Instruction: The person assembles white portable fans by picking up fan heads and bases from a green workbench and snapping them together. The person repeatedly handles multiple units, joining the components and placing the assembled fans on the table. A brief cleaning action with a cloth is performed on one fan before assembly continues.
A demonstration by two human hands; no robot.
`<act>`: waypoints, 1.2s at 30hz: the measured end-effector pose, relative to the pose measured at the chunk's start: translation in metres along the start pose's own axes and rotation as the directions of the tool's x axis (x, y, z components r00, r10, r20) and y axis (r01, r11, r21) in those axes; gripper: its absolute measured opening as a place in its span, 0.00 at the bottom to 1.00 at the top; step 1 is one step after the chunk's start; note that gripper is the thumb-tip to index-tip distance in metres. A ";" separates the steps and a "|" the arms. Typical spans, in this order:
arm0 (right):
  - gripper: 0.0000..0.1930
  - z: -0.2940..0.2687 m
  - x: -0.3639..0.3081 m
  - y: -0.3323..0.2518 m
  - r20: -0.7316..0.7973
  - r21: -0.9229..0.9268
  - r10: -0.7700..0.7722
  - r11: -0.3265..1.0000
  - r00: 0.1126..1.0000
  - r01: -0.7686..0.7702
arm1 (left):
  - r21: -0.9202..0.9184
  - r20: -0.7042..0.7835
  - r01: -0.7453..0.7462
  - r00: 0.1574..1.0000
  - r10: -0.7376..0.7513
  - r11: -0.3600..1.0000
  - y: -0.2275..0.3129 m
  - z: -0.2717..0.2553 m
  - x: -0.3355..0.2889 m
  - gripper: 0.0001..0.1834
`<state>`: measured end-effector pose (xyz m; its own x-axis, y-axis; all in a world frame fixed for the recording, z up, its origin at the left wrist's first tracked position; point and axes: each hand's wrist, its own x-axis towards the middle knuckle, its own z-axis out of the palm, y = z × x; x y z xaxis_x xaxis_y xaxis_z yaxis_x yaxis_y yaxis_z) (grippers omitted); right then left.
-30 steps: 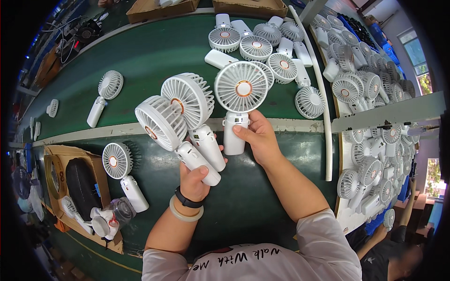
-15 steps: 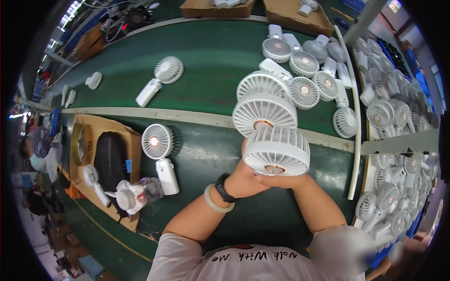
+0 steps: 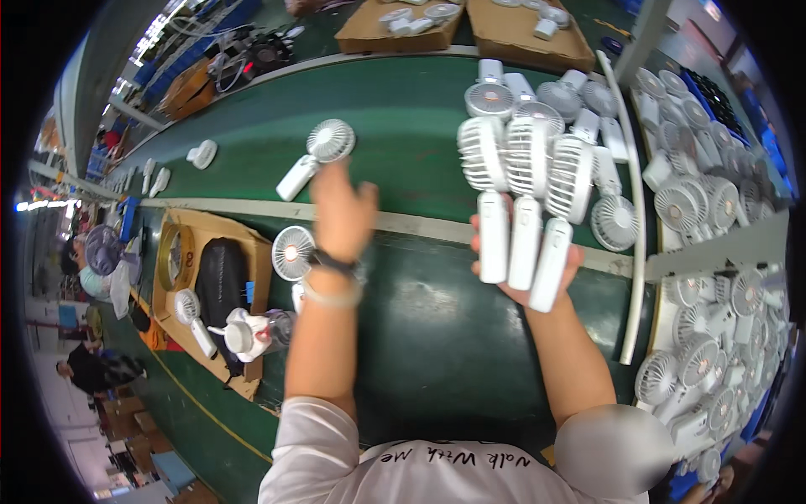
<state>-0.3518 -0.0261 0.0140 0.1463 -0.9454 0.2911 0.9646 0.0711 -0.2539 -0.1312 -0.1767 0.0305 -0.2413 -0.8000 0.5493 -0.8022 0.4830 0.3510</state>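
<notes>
My right hand [image 3: 564, 267] is closed round the white handles of three handheld fans [image 3: 526, 223], held upright side by side with their round heads at the top. My left hand [image 3: 342, 210] reaches over the green belt, a little blurred, its thumb apart from the fingers. Its fingertips come up to the lower edge of a white handheld fan [image 3: 330, 140] lying on the belt; whether they touch it I cannot tell. Below my left wrist another white fan [image 3: 293, 253] lies on the near surface, its handle partly hidden by the forearm.
More white fans [image 3: 489, 99] lie clustered at the belt's right end, beside a white rail [image 3: 635, 252]. Beyond the rail, many fans fill a rack [image 3: 697, 361]. To the left, a cardboard tray [image 3: 262, 277] holds a black pouch [image 3: 222, 277] and a tape roll [image 3: 174, 256]. Cardboard boxes [image 3: 399, 40] stand at the back.
My left hand has left the held fans and moved left and away, to the fan on the belt. My right hand keeps the fans, now turned upright with handles down.
</notes>
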 end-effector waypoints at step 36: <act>0.38 0.175 -0.257 -0.068 -0.310 -0.731 -0.774 0.565 0.552 0.382 | -0.345 0.741 0.794 0.558 0.374 -0.501 0.125 -0.031 -0.130 0.24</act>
<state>-0.4171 0.2680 0.1174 -0.7338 -0.6756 0.0714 0.4406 -0.5534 -0.7068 -0.1829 -0.0012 0.0264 -0.8394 -0.5291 -0.1240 0.3983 -0.7542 0.5220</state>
